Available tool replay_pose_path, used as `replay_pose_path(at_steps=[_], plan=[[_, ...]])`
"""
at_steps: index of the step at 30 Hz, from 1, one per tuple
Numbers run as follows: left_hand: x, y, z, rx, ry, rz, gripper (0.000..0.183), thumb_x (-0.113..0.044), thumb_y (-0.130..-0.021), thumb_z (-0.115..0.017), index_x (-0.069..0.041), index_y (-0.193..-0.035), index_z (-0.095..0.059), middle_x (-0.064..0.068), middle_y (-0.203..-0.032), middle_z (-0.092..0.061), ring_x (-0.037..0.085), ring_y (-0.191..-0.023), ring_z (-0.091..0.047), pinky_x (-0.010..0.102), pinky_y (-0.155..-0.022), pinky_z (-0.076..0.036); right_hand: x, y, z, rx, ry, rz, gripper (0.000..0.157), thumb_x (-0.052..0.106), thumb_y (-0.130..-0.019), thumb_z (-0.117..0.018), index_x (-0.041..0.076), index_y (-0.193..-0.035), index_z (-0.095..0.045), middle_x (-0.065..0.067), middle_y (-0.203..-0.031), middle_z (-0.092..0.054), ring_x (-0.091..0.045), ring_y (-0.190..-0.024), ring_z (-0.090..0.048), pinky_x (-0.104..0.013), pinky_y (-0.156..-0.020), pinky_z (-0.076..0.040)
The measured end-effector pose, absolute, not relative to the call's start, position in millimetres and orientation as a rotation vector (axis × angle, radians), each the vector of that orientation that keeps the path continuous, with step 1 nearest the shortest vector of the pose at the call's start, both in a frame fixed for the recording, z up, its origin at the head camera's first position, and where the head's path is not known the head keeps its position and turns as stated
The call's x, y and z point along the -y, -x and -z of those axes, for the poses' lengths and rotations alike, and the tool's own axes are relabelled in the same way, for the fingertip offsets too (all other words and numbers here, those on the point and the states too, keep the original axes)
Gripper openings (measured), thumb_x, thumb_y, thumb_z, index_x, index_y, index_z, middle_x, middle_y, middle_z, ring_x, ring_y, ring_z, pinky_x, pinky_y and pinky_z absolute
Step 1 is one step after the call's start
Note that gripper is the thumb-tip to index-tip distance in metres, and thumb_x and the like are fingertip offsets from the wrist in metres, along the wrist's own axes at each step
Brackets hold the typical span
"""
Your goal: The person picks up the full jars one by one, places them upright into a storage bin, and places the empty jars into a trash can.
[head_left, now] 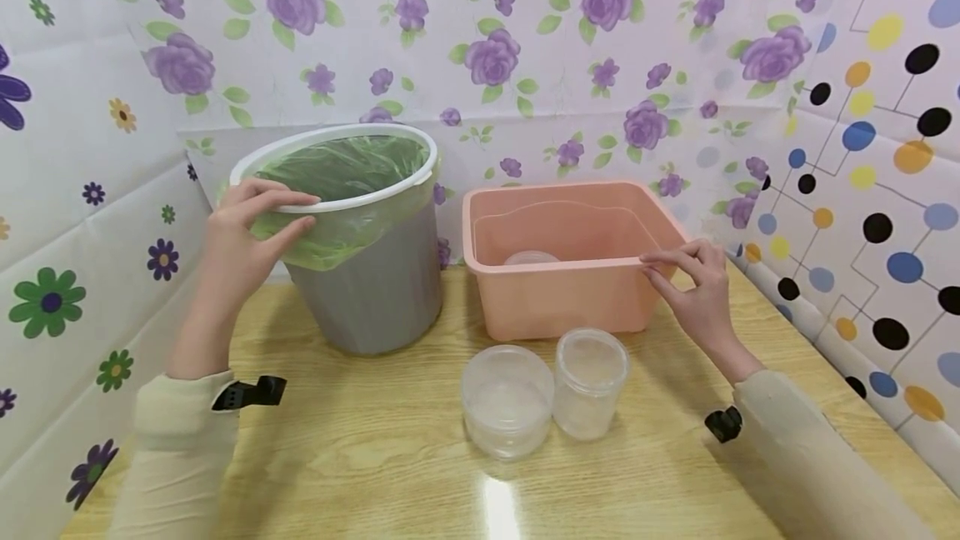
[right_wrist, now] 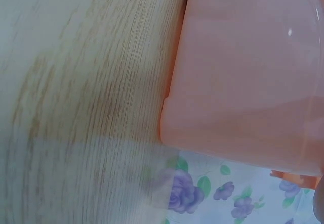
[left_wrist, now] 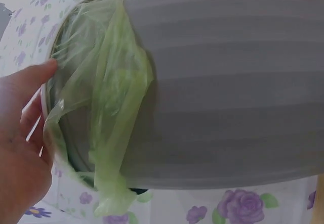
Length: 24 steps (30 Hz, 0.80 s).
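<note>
At the left stands a grey trash can (head_left: 375, 290) with a white rim, lined with a green plastic bag (head_left: 330, 240) folded over its edge. My left hand (head_left: 243, 227) pinches the can's rim, fingers on top and thumb against the outside. In the left wrist view, the bag (left_wrist: 116, 87) hangs loosely over the can's side. To the right is a pink plastic basin (head_left: 562, 298). At its front right corner, my right hand (head_left: 697, 286) pinches the rim between thumb and fingers. Only a sliver of that hand shows in the right wrist view, beside the basin (right_wrist: 248, 72).
Two clear plastic jars stand before the basin: a wide round one (head_left: 507, 402) and a narrower, taller one (head_left: 591, 386). Another clear round item (head_left: 531, 257) lies inside the basin. The wood-grain table (head_left: 360, 448) meets patterned sheets at the back and sides.
</note>
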<state>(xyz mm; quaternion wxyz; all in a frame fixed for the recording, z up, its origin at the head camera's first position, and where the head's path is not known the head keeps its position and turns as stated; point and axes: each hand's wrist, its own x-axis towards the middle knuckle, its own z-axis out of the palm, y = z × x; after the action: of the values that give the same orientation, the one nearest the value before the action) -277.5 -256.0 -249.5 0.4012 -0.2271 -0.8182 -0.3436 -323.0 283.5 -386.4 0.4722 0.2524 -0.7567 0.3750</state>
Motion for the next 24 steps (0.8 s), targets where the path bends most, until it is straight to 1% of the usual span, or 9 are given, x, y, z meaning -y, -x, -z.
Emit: replay_pose_path(at_steps=[2, 5, 8, 13, 15, 19, 24], plan=[[253.9, 279.7, 250.9, 2.048, 0.552, 0.904, 0.024, -0.001, -0.079, -0.08, -0.01, -0.1, -0.078, -0.029, -0.098, -0.056, -0.009, -0.102, -0.047, 0.021, -0.096, -0.029, -283.4, 322.8, 387.1, 1.855, -0.62, -0.92, 0.032, -0.009, -0.072, -0.081, 0.01, -0.097, -0.079, -0.009, -0.084, -0.058, -0.004, -0.084, -0.039, -0.029, -0.088, -0.017], [253.2, 281.8, 252.8, 2.017, 0.541, 0.938, 0.022, 0.002, -0.077, -0.08, -0.007, -0.097, -0.078, -0.029, -0.095, -0.056, -0.009, -0.1, -0.046, 0.023, -0.097, -0.027, -283.2, 322.5, 388.2, 1.861, -0.621, -0.917, 0.031, -0.008, -0.072, -0.081, 0.01, -0.097, -0.079, -0.009, -0.085, -0.058, -0.004, -0.085, -0.039, -0.029, -0.088, -0.018], [254.1, 283.7, 253.8, 1.99, 0.551, 0.951, 0.022, 0.006, -0.075, -0.079, -0.003, -0.096, -0.078, -0.029, -0.095, -0.057, -0.01, -0.099, -0.046, 0.023, -0.1, -0.026, -283.4, 322.6, 388.5, 1.861, -0.623, -0.913, 0.031, -0.008, -0.072, -0.081, 0.011, -0.097, -0.079, -0.009, -0.085, -0.058, -0.004, -0.085, -0.04, -0.029, -0.089, -0.018], [255.1, 285.2, 252.9, 1.956, 0.573, 0.976, 0.021, 0.011, -0.075, -0.077, 0.004, -0.094, -0.076, -0.03, -0.094, -0.057, -0.009, -0.097, -0.046, 0.021, -0.099, -0.025, -284.3, 323.7, 387.6, 1.862, -0.628, -0.903, 0.032, -0.008, -0.072, -0.081, 0.011, -0.098, -0.079, -0.009, -0.085, -0.057, -0.004, -0.085, -0.038, -0.029, -0.088, -0.017], [255.2, 285.0, 253.5, 1.955, 0.562, 0.984, 0.021, 0.01, -0.075, -0.077, 0.004, -0.095, -0.076, -0.031, -0.094, -0.057, -0.009, -0.098, -0.045, 0.021, -0.096, -0.025, -284.4, 324.2, 387.2, 1.862, -0.631, -0.901, 0.033, -0.009, -0.072, -0.08, 0.011, -0.098, -0.079, -0.009, -0.085, -0.057, -0.004, -0.085, -0.038, -0.029, -0.088, -0.017], [255.3, 285.4, 256.6, 1.959, 0.535, 0.992, 0.02, 0.007, -0.077, -0.078, 0.001, -0.095, -0.077, -0.032, -0.095, -0.057, -0.007, -0.1, -0.043, 0.021, -0.095, -0.025, -284.4, 324.4, 387.1, 1.862, -0.63, -0.904, 0.032, -0.008, -0.073, -0.08, 0.012, -0.098, -0.079, -0.009, -0.085, -0.057, -0.005, -0.086, -0.038, -0.029, -0.088, -0.017], [254.6, 287.1, 257.5, 1.946, 0.534, 0.991, 0.018, 0.006, -0.077, -0.077, 0.002, -0.095, -0.076, -0.032, -0.095, -0.057, -0.009, -0.099, -0.044, 0.022, -0.097, -0.025, -284.3, 321.6, 386.6, 1.886, -0.619, -0.89, 0.03, -0.005, -0.074, -0.08, 0.012, -0.098, -0.078, -0.01, -0.088, -0.057, -0.004, -0.089, -0.038, -0.029, -0.088, -0.018]])
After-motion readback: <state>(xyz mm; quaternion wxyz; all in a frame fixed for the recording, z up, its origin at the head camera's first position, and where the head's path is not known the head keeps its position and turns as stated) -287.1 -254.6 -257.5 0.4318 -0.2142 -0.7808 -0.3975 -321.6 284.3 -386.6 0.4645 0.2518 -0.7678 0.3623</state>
